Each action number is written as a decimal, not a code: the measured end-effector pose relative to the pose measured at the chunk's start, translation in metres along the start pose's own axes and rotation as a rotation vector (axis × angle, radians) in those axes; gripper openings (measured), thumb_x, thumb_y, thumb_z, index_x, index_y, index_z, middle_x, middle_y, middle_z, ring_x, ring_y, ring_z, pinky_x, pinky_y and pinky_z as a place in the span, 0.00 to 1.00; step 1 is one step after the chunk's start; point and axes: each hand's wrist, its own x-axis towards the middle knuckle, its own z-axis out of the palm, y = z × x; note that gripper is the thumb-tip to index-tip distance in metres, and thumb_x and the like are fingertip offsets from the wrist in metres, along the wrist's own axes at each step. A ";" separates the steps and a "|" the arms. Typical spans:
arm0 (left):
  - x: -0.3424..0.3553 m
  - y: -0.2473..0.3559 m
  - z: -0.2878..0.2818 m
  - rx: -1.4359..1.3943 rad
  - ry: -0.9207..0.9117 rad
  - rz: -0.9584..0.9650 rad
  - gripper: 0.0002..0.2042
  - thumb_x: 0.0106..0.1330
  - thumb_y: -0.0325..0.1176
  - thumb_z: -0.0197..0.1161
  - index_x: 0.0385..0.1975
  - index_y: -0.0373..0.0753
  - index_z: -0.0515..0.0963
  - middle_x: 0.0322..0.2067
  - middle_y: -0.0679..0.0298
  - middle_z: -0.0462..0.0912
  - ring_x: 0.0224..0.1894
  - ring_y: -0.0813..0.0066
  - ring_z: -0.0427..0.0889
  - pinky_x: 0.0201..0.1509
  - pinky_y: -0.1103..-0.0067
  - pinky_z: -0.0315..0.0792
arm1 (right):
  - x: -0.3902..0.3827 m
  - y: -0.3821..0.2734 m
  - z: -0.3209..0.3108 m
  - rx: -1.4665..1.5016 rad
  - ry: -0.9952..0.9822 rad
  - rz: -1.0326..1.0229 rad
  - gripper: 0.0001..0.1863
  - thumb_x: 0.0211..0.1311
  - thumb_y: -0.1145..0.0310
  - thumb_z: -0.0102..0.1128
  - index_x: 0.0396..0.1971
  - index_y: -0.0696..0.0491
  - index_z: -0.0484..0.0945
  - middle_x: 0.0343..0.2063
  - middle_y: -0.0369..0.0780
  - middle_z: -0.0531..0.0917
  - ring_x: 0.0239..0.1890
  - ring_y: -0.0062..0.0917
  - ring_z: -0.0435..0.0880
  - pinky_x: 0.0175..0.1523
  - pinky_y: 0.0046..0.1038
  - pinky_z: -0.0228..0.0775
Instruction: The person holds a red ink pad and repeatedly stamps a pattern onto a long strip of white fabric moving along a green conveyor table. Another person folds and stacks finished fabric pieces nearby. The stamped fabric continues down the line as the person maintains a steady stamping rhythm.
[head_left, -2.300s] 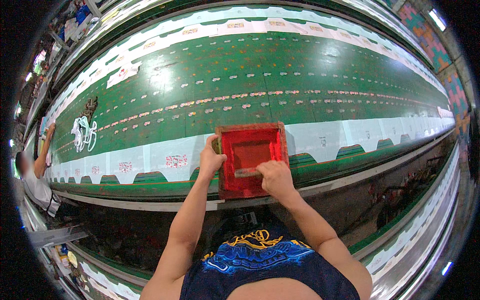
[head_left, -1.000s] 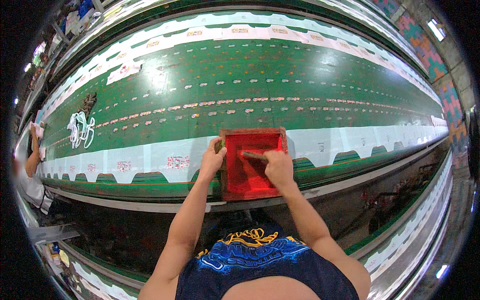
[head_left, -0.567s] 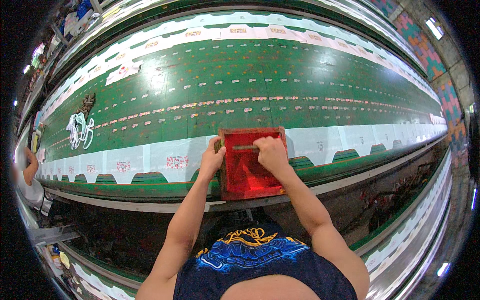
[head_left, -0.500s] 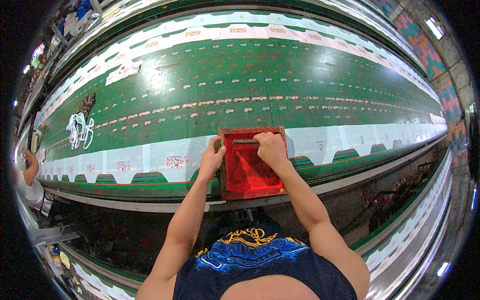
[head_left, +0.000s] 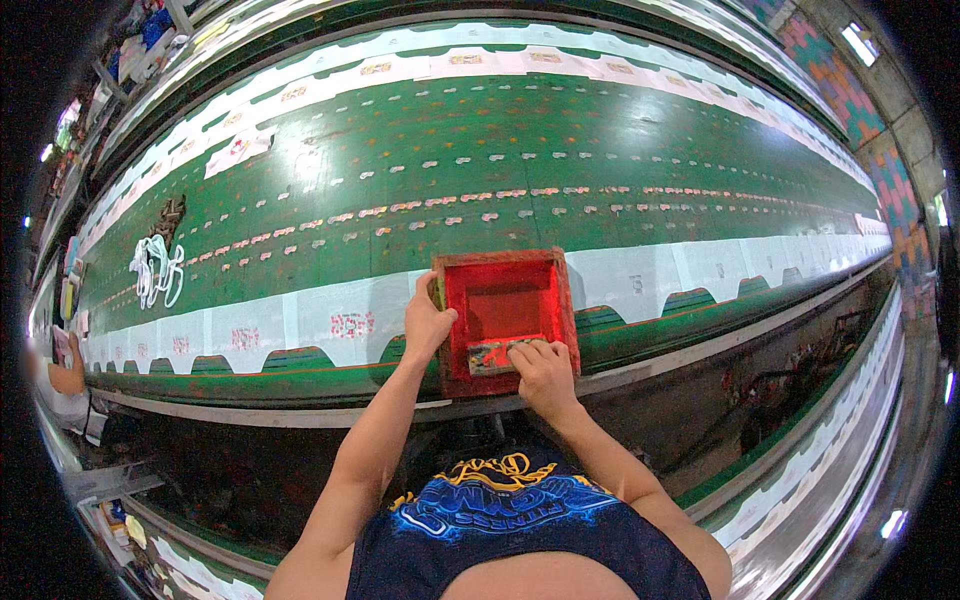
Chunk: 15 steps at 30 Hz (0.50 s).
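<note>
A screen-printing frame [head_left: 562, 300] with high reddish wooden walls lies over the strip of pale fabric panels [head_left: 300, 318] on the green table, straight in front of me. Its mesh [head_left: 503, 312] is wet with red ink. My left hand [head_left: 428, 326] grips the frame's left wall, thumb on the near side of the grip. Inside the frame, close to its near wall, my right hand [head_left: 545, 376] is closed on an ink-smeared squeegee [head_left: 490, 358], which leans with its broad side showing. Left of the frame, a panel carries a red floral print [head_left: 352, 325]; fabric beneath the frame is hidden.
The long green table [head_left: 330, 230] bears rows of small printed marks. White cords [head_left: 157, 270] and a brown clump [head_left: 173, 215] lie at its left. More printed white panels [head_left: 465, 60] line the far edge. Another person's arm [head_left: 68, 370] shows at far left.
My right hand has drawn the squeegee from the frame's far end to its near end, where it now leans over. My left hand stays on the left wall.
</note>
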 end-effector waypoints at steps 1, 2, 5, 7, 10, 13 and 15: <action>0.001 -0.001 0.001 -0.009 0.004 -0.025 0.37 0.51 0.28 0.71 0.66 0.45 0.68 0.48 0.44 0.86 0.53 0.41 0.85 0.57 0.59 0.77 | 0.002 0.000 0.001 0.007 0.001 0.005 0.14 0.55 0.72 0.60 0.43 0.50 0.82 0.46 0.35 0.86 0.49 0.28 0.82 0.55 0.40 0.66; -0.001 -0.003 0.000 -0.025 0.014 -0.020 0.36 0.51 0.28 0.71 0.66 0.46 0.69 0.48 0.44 0.86 0.53 0.42 0.85 0.57 0.59 0.77 | 0.004 0.001 0.003 0.014 0.002 0.009 0.15 0.54 0.73 0.60 0.43 0.50 0.82 0.46 0.34 0.86 0.49 0.28 0.82 0.55 0.40 0.65; -0.003 -0.002 -0.011 -0.098 0.054 0.020 0.36 0.51 0.27 0.70 0.65 0.46 0.69 0.47 0.45 0.86 0.52 0.45 0.86 0.57 0.60 0.77 | 0.012 -0.006 -0.004 0.009 0.006 0.003 0.16 0.54 0.73 0.60 0.44 0.50 0.82 0.46 0.34 0.85 0.50 0.28 0.82 0.57 0.40 0.65; -0.006 -0.006 -0.030 -0.174 0.093 0.070 0.36 0.51 0.26 0.69 0.65 0.47 0.70 0.47 0.46 0.86 0.51 0.46 0.86 0.57 0.62 0.78 | 0.020 -0.022 -0.013 0.012 0.013 -0.018 0.15 0.55 0.72 0.60 0.44 0.50 0.82 0.46 0.34 0.85 0.51 0.28 0.81 0.58 0.41 0.65; -0.017 -0.003 -0.076 -0.084 0.162 0.046 0.36 0.50 0.24 0.67 0.65 0.45 0.70 0.47 0.50 0.87 0.51 0.53 0.87 0.57 0.66 0.78 | 0.031 -0.052 -0.013 0.029 0.030 -0.067 0.14 0.57 0.69 0.59 0.45 0.49 0.82 0.46 0.34 0.84 0.51 0.28 0.80 0.59 0.42 0.65; -0.028 -0.033 -0.113 -0.196 0.233 0.007 0.36 0.49 0.22 0.66 0.65 0.43 0.70 0.47 0.54 0.86 0.50 0.60 0.86 0.57 0.69 0.78 | 0.039 -0.085 0.001 0.058 0.041 -0.137 0.13 0.61 0.66 0.58 0.45 0.50 0.81 0.46 0.35 0.82 0.51 0.30 0.79 0.59 0.46 0.65; -0.041 -0.039 -0.135 -0.150 0.268 -0.029 0.36 0.48 0.21 0.66 0.64 0.41 0.70 0.47 0.55 0.86 0.49 0.63 0.85 0.57 0.70 0.77 | 0.042 -0.103 0.009 0.105 0.021 -0.170 0.14 0.62 0.66 0.58 0.46 0.50 0.81 0.46 0.35 0.82 0.52 0.30 0.79 0.60 0.47 0.65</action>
